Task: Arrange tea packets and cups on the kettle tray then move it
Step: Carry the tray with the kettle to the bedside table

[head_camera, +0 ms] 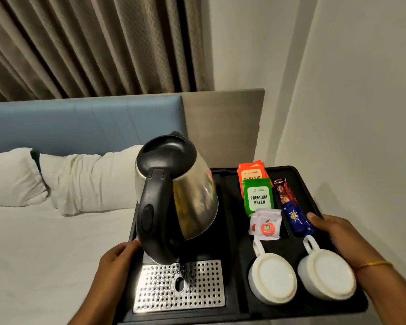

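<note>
A black kettle tray (pixel 234 231) is held in the air between my hands. My left hand (pixel 116 256) grips its left edge and my right hand (pixel 331 228) grips its right edge. On it a steel kettle (pixel 181 195) with a black handle stands at the left, above a perforated metal drip plate (pixel 178 286). At the tray's far right lie an orange tea packet (pixel 251 171), a green tea packet (pixel 258 198), white sachets (pixel 266 225) and dark and blue stick sachets (pixel 295 218). Two white cups (pixel 272 277) (pixel 327 273) stand upside down at the near right.
A bed with white sheet (pixel 45 254) and white pillows (pixel 89 179) lies to the left, under a blue headboard (pixel 80 123). A grey panel (pixel 223 127) stands behind the tray. Curtains (pixel 92 43) hang at the back; white walls (pixel 349 113) close the right side.
</note>
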